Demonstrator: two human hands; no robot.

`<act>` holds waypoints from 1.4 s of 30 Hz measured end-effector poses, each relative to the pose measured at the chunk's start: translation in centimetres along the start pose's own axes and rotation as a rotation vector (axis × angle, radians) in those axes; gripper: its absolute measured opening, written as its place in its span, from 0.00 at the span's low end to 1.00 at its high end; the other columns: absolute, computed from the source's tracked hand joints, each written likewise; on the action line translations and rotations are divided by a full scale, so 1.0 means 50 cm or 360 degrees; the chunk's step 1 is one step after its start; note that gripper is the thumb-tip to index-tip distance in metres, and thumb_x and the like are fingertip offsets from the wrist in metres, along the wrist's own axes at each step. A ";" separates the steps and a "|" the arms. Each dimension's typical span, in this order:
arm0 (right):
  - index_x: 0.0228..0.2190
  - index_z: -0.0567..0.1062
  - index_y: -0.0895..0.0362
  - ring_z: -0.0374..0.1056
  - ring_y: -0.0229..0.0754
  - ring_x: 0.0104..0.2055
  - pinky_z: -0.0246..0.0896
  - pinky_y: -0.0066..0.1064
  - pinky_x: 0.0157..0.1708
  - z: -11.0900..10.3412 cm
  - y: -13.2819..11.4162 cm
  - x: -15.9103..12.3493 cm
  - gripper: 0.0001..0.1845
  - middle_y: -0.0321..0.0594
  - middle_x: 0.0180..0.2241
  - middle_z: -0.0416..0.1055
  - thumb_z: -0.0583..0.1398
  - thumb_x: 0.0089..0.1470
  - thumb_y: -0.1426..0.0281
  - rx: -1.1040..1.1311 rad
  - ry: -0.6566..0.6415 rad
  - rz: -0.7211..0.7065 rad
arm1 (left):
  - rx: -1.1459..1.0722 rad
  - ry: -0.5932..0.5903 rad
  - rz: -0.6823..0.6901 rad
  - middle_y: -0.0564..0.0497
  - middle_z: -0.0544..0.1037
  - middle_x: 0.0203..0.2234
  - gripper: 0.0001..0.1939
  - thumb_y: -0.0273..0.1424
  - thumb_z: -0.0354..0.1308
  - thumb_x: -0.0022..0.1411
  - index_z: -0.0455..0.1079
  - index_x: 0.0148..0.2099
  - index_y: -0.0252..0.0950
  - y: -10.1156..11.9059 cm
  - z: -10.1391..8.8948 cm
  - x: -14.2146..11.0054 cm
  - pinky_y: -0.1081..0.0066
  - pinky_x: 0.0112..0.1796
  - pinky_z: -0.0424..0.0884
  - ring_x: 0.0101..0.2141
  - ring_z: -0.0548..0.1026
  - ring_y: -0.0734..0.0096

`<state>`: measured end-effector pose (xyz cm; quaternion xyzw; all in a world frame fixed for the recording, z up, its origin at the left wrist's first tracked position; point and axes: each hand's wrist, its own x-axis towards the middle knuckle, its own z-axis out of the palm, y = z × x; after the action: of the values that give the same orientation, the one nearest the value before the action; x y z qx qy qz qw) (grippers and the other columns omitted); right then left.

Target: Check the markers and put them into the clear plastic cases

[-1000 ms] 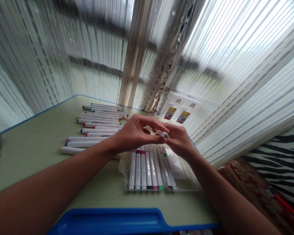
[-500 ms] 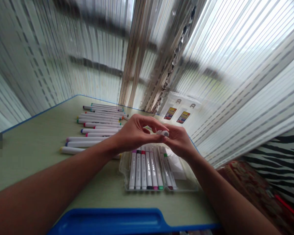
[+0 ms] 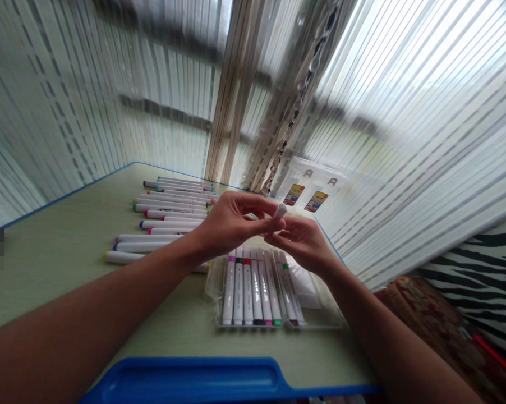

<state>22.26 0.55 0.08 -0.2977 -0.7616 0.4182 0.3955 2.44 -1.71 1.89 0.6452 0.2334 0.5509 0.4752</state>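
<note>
Striped curtain point(image 3: 164, 78) behind the worktop point(image 3: 59, 241). On the worktop, the open clear case point(image 3: 331, 318) contains a row of upright-printed markers point(image 3: 256, 292); loose markers point(image 3: 143, 247) lie roughly parallel to its left. Above the case, the left hand point(image 3: 230, 221) pinches a white marker point(image 3: 280, 211) between thumb and fingers, its visible end tilted upward. The right hand point(image 3: 306, 238), partly curled, is just beside; whether it grips anything cannot be determined.

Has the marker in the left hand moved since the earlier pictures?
Yes: the marker went up in the view, farther from the clear case below.
</note>
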 end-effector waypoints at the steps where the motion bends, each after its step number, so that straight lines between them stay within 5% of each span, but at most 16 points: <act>1: 0.35 0.83 0.55 0.75 0.42 0.36 0.72 0.36 0.39 0.001 -0.001 0.000 0.12 0.40 0.33 0.80 0.72 0.48 0.63 0.0002 -0.0011 -0.0002 | -0.0003 0.0033 -0.0002 0.46 0.83 0.34 0.13 0.36 0.73 0.51 0.81 0.37 0.34 -0.001 -0.001 0.001 0.69 0.37 0.76 0.34 0.79 0.68; 17: 0.31 0.84 0.60 0.68 0.33 0.21 0.65 0.27 0.22 -0.004 -0.027 -0.001 0.13 0.40 0.24 0.78 0.69 0.53 0.62 0.0217 -0.0019 0.0155 | 0.0098 0.0550 -0.0015 0.49 0.79 0.27 0.20 0.44 0.67 0.58 0.77 0.42 0.32 -0.009 -0.021 0.015 0.75 0.22 0.63 0.23 0.69 0.77; 24: 0.37 0.83 0.58 0.67 0.35 0.22 0.62 0.29 0.22 -0.009 -0.012 0.007 0.12 0.39 0.25 0.78 0.71 0.50 0.67 0.0481 0.0269 0.0073 | 0.0088 0.0653 -0.0079 0.51 0.77 0.24 0.17 0.40 0.69 0.55 0.75 0.40 0.32 -0.015 -0.031 0.018 0.74 0.22 0.64 0.21 0.68 0.77; 30: 0.32 0.80 0.56 0.65 0.34 0.21 0.60 0.29 0.21 -0.012 -0.016 0.015 0.07 0.35 0.24 0.75 0.70 0.50 0.66 0.0438 0.0581 0.0010 | 0.0253 0.0440 -0.0177 0.50 0.79 0.25 0.18 0.38 0.73 0.50 0.77 0.39 0.31 -0.016 -0.030 0.013 0.75 0.23 0.66 0.22 0.70 0.77; 37: 0.32 0.81 0.55 0.64 0.33 0.22 0.60 0.28 0.21 -0.001 -0.010 0.011 0.12 0.33 0.24 0.74 0.74 0.44 0.67 0.0455 0.0497 -0.0019 | 0.0415 -0.0062 -0.0209 0.44 0.84 0.32 0.15 0.39 0.68 0.57 0.81 0.39 0.31 -0.017 -0.010 -0.001 0.70 0.35 0.73 0.32 0.79 0.68; 42: 0.32 0.83 0.55 0.63 0.33 0.22 0.59 0.28 0.21 0.004 -0.013 0.009 0.10 0.34 0.23 0.74 0.73 0.46 0.65 0.0422 0.0463 -0.0025 | 0.0436 -0.0151 -0.0181 0.44 0.84 0.32 0.15 0.40 0.67 0.59 0.80 0.40 0.32 -0.022 -0.002 -0.005 0.71 0.34 0.73 0.32 0.80 0.68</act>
<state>21.80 0.52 0.74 -0.2942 -0.6370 0.4643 0.5405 2.52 -1.39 0.81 0.7150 0.3198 0.4550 0.4237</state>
